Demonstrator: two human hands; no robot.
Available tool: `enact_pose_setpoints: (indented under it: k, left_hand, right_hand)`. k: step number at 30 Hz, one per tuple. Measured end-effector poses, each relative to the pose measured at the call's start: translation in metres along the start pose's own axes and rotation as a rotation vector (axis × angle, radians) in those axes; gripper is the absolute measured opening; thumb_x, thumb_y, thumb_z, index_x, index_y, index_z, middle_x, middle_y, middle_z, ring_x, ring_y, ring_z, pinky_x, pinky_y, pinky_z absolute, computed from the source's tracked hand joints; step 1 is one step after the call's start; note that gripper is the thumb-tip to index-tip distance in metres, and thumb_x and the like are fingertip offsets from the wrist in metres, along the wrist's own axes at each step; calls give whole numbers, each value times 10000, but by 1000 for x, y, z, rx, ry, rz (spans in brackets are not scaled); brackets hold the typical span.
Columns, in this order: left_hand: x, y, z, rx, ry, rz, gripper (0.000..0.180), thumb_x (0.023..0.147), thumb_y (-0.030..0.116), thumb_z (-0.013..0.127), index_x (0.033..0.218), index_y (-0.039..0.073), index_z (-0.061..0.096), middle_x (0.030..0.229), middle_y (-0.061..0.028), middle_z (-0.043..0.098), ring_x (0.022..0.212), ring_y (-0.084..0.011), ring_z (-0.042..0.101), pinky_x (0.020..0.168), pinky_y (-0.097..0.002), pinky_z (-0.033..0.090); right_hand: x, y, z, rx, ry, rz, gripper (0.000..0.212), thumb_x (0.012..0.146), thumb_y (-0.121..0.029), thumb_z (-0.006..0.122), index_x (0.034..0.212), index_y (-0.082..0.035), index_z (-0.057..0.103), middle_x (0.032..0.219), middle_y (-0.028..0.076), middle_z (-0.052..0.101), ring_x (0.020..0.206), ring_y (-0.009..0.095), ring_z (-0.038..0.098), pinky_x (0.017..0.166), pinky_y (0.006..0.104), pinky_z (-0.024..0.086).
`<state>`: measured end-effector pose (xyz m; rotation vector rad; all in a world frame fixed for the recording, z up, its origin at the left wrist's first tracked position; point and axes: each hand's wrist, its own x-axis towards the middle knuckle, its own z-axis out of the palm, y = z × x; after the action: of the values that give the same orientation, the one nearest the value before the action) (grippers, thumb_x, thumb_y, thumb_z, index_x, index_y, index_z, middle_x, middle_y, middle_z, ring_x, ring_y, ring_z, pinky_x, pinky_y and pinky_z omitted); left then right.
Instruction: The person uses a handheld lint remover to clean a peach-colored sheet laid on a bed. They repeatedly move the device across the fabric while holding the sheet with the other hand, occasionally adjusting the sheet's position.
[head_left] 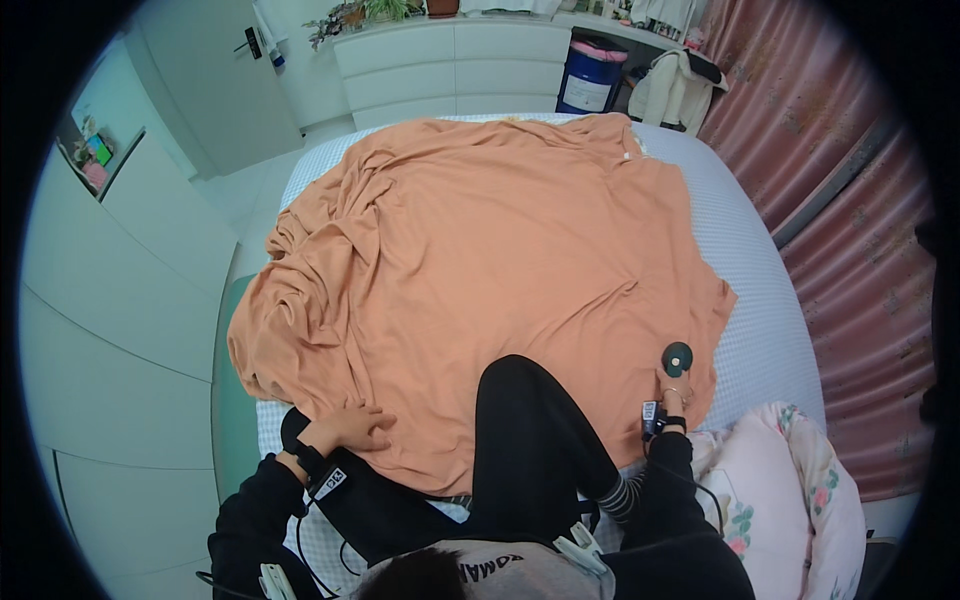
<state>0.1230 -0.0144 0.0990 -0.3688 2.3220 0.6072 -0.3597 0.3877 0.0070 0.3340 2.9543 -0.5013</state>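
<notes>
A large orange-peach cloth point(500, 230) is spread over the bed, bunched in folds along its left side and smoother in the middle. My right hand point(675, 385) is closed around a dark green, round-topped handheld device point(677, 358) with a small pale spot on top. It sits over the right part of the cloth; its underside is hidden, so I cannot tell whether it touches. My left hand point(358, 428) rests by my left knee at the near left edge of the cloth, its fingers loosely apart and holding nothing.
My bent, black-clad leg point(520, 430) rises between my hands. A floral quilt point(765, 490) lies at the near right on the checked bed sheet point(770, 340). Pink curtains point(800, 150) hang on the right, white cabinets point(120, 350) stand left, and a drawer unit point(450, 65) stands beyond the bed.
</notes>
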Motion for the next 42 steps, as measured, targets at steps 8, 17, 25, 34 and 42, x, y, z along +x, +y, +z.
enact_pose_setpoints:
  k: [8,17,25,34,42]
  left_hand:
    - [-35,13,21,157,145,16,724,724,676,568,1287,226,506,1303,-120,457,1217,-344,399,1038,-501,240]
    - [-4,2,19,275,419,42,202,863,228,522,906,51,609,880,-141,625,870,-316,607,725,-428,469]
    - [-56,39,11,75,608,-22,261,899,229,462,1089,83,565,765,-185,636,692,-377,614,618,-469,470]
    - [-101,59,48,200,425,13,238,877,192,444,995,72,614,831,-148,658,768,-325,646,633,-430,499]
    - [-100,73,46,136,222,-4,264,907,230,442,1004,36,592,844,-177,639,790,-345,625,671,-417,482]
  right_hand:
    - [-32,-22,-14,-26,31,-38,598,689,-511,662,1180,-178,581,1034,181,645,939,371,615,798,412,487]
    - [-13,-12,-26,-15,83,-107,606,695,-503,660,1194,-173,568,1039,180,643,939,368,616,797,409,486]
    - [-1,10,-51,-42,123,-128,613,700,-497,658,1207,-169,556,1043,180,641,939,365,616,797,406,484]
    - [12,55,-63,-142,125,-96,621,705,-489,656,1222,-164,543,1048,179,639,938,362,617,797,402,483]
    - [37,70,-67,-158,111,-47,628,710,-483,654,1235,-160,531,1052,179,637,938,359,617,797,399,482]
